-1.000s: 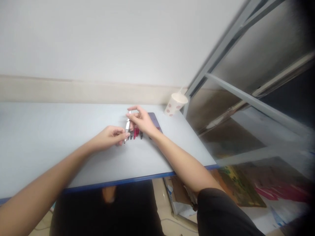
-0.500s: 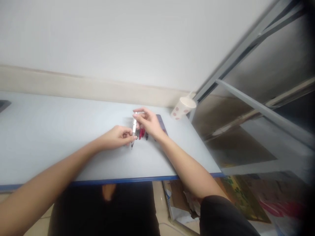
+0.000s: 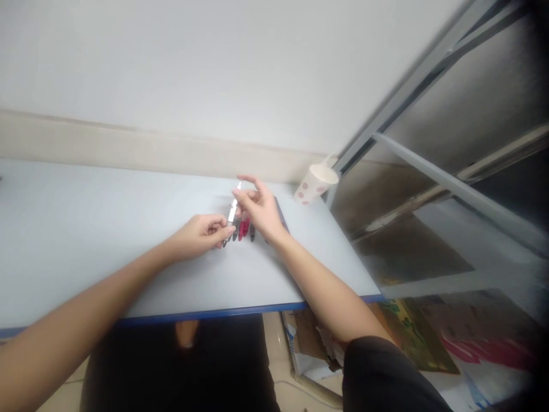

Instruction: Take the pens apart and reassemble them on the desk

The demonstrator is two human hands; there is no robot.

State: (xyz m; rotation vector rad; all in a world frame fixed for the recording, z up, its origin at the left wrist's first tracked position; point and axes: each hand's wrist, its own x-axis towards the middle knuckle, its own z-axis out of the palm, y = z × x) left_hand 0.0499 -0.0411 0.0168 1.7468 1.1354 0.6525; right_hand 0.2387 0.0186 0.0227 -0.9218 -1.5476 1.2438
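A white pen [image 3: 233, 212] is held slanted above the desk, its lower end toward me. The thumb and fingers of my left hand [image 3: 202, 236] pinch it low, near its grey grip section. My right hand [image 3: 262, 213] has its thumb and bent fingers around the upper part, with the index finger lifted by the top end. Red pens [image 3: 243, 229] lie side by side on the desk just behind the hands, along with dark pens [image 3: 253, 233]. My right hand partly covers them and a dark flat object [image 3: 281, 215].
A white paper cup with red flower prints [image 3: 315, 184] stands tilted in view at the back right of the light desk [image 3: 94, 229]. The desk has a blue front edge [image 3: 214, 314]. A grey metal frame [image 3: 424, 166] rises on the right. A wall closes off the back.
The index finger of my right hand has risen, showing more of the pen's top end. The pen's lower tip has drawn in closer to my left hand. The view has shifted slightly.
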